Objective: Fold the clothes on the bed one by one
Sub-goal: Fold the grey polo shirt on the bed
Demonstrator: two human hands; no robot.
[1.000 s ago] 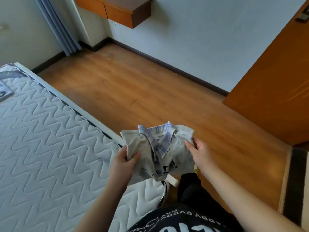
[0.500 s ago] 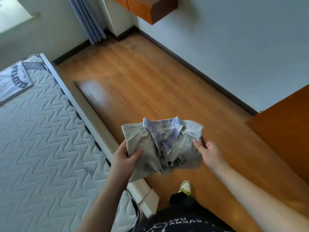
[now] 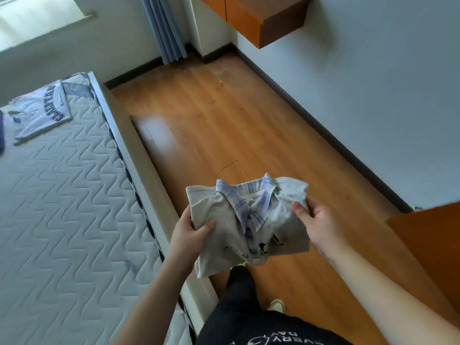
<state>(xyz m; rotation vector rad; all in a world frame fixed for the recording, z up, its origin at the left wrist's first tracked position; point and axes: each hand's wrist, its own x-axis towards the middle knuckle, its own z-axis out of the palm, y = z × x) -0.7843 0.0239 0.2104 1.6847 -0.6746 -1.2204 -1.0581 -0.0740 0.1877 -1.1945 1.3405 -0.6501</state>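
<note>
The folded grey shirt [image 3: 249, 220] with a blue plaid collar hangs in the air in front of the person, over the wooden floor [image 3: 236, 120] and just past the foot corner of the bed [image 3: 62, 195], collar pointing away and hem sagging toward the body. Its longer side runs left to right between the hands: the left hand [image 3: 189, 235] grips the left edge with thumb on top and fingers curled beneath, and the right hand [image 3: 316, 220] pinches the right shoulder near the collar. The bed lies to the left of the bundle (the left hand is the nearer one to it), so setting the shirt down likely means a swing leftward. A folded white printed T-shirt [image 3: 39, 113] rests at the far end of the mattress, well apart.
</note>
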